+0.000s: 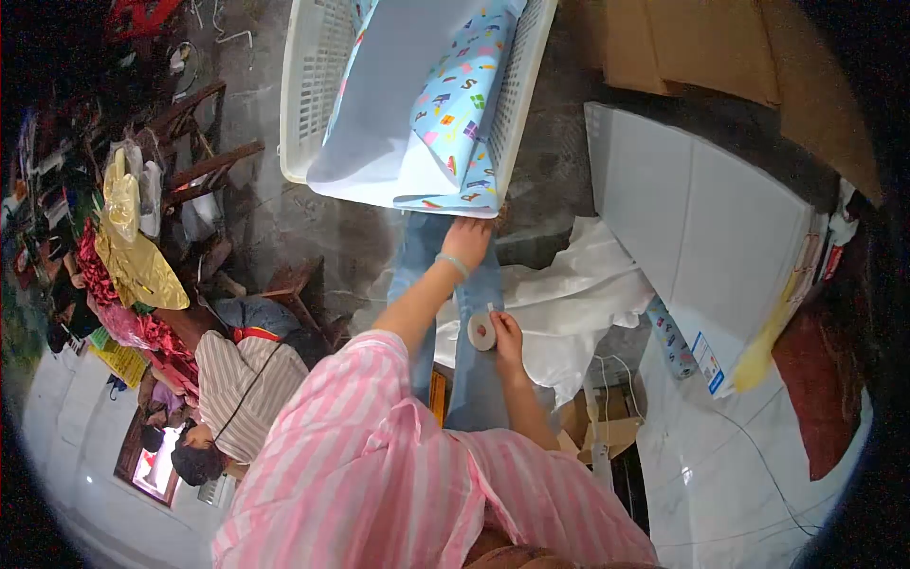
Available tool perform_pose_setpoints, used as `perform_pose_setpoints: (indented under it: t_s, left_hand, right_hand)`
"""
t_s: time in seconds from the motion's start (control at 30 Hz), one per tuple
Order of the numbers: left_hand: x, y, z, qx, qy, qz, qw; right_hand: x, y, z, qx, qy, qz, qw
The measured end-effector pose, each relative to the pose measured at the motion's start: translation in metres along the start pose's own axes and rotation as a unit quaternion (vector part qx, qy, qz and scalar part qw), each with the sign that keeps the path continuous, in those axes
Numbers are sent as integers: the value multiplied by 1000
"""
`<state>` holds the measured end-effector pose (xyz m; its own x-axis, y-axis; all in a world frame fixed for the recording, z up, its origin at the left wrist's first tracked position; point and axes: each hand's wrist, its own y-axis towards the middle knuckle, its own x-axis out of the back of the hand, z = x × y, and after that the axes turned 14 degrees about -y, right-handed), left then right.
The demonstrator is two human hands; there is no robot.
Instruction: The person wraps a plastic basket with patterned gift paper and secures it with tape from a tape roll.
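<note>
A white roll of tape (482, 332) is held in my right hand (509, 337), its fingers closed around the edge, low over my jeans. My left hand (468, 243), with a thin band at the wrist, reaches forward to the near end of a white plastic basket (301, 104). Its fingertips go out of sight beneath the edge of a light blue patterned sheet (464, 114). That sheet lies curled in the basket, its plain pale inner side facing up and one corner folded over.
White cloth-like sheeting (559, 294) spreads beyond my legs. To the right stand a large white panel (692, 209) and cardboard (701, 47). At left, a person in a striped shirt (248, 384) is near wooden frames (204, 175) and a gold bag (142, 266).
</note>
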<state>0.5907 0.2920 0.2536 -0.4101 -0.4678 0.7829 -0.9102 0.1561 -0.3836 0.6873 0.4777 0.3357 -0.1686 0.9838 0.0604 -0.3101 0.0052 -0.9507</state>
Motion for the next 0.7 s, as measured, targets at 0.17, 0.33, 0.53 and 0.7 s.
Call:
perform_pose_setpoints:
  t_s: [0.17,0.33,0.53,0.7]
  left_hand:
    - [4,3,-11,92,-64,-38,993]
    - [2,26,24,197,-234,-73,949]
    - [-5,37,40,195,-312,-58,928]
    - [24,41,28,184,-314,-30,931]
  right_hand:
    - [-1,-1,-3,17,6,-10,1000]
    - [-7,-7,7,-13,24,-13,1000]
    - [-7,-13,13,-35,8,-20,999]
    - [-6,-12,9,-37,-12,-21,999]
